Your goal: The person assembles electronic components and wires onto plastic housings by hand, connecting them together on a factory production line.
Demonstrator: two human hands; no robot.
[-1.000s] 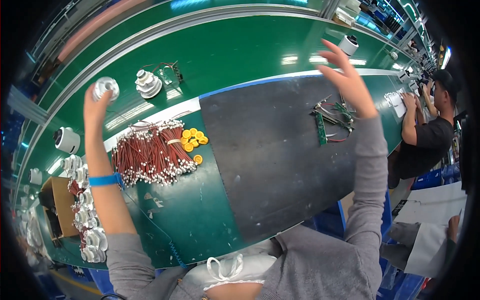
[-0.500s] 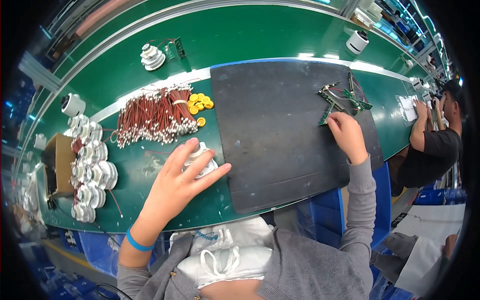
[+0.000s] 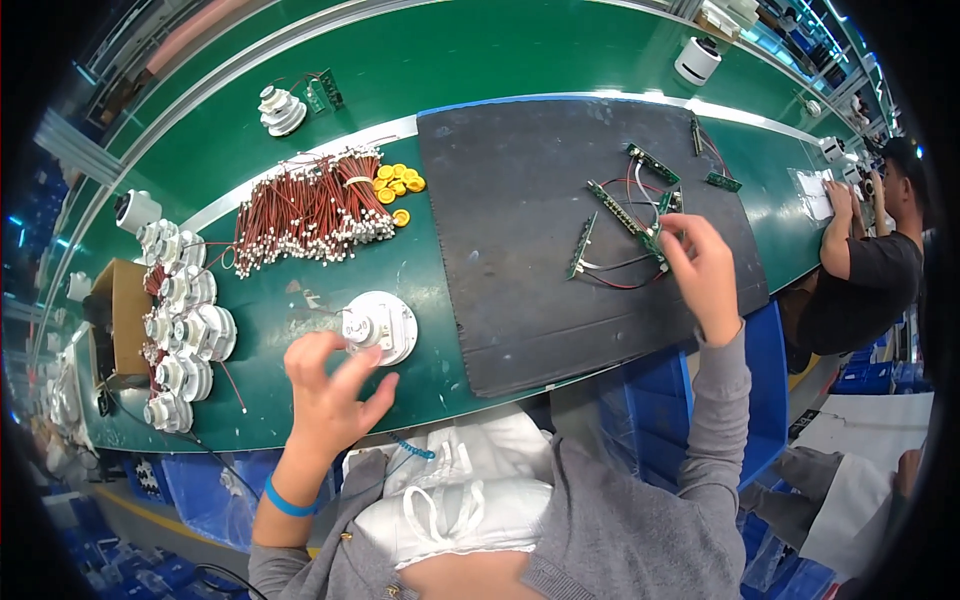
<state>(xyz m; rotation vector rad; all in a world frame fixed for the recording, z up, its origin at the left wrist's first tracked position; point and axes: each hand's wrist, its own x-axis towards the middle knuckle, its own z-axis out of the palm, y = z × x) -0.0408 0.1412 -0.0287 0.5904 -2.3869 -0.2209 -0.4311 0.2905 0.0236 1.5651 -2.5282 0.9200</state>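
Note:
In front of my left hand (image 3: 332, 392), a white round housing (image 3: 398, 328) with a stepped top stands on the green bench. My left fingers are spread at its near left side, the fingertips at its edge without closing round it. On the black mat, my right hand (image 3: 703, 270) pinches the near end of a small green circuit board (image 3: 648, 238) between thumb and fingers. Red, black and white wires link it to other boards; a narrow board (image 3: 582, 245) lies to its left and another board (image 3: 653, 164) beyond it.
A bundle of red wires (image 3: 310, 210) with white connectors lies by yellow round pieces (image 3: 396, 182). Several white housings (image 3: 188, 330) are stacked left, beside a cardboard box (image 3: 125, 325). The black mat (image 3: 530, 300) covers the bench's middle. A co-worker (image 3: 870, 250) sits at right.
My left hand has drawn back toward me from over the white housing, uncovering it. The circuit boards by my right hand have spread out, with one board now farther left on the mat.

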